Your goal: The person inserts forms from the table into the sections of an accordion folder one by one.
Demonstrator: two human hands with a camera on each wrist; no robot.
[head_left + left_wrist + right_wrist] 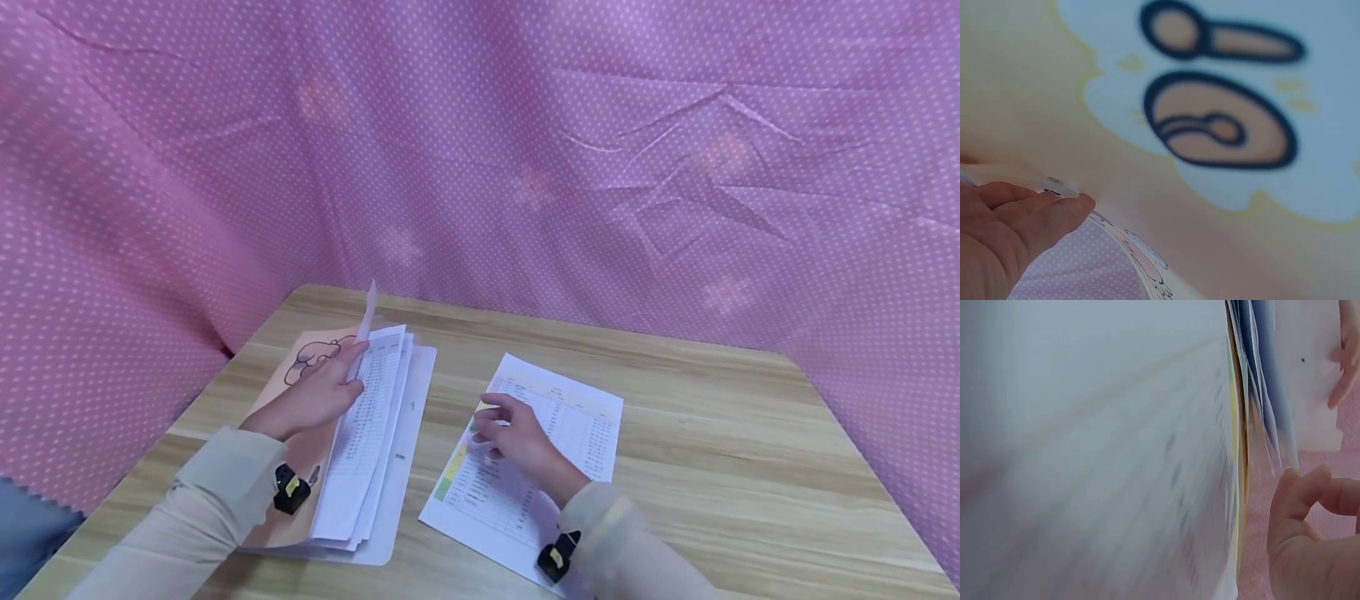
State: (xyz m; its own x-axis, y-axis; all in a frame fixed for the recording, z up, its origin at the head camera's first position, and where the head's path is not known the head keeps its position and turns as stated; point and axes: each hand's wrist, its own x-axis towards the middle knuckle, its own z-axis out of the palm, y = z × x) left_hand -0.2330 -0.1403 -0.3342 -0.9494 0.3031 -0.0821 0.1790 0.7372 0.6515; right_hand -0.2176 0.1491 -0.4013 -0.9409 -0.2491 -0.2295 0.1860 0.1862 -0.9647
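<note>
A folder with a peach cartoon cover (pixel 306 454) lies at the left of the table, its cover raised off the papers inside. My left hand (pixel 318 392) pinches the cover's edge between thumb and fingers; the left wrist view shows that hand (pixel 1029 219) beside the printed drawings. Printed sheets (pixel 367 417) fan out under the raised cover. To the right, a loose printed sheet (pixel 573 425) with yellow and green marks lies on the table. Over its left side hovers my right hand (pixel 517 433), fingers loosely bent and holding nothing.
The wooden table (pixel 712 483) extends to the right of the loose sheet. Pink dotted cloth (pixel 525 167) hangs behind the table and at both sides. A small black device (pixel 291 490) is strapped to each wrist.
</note>
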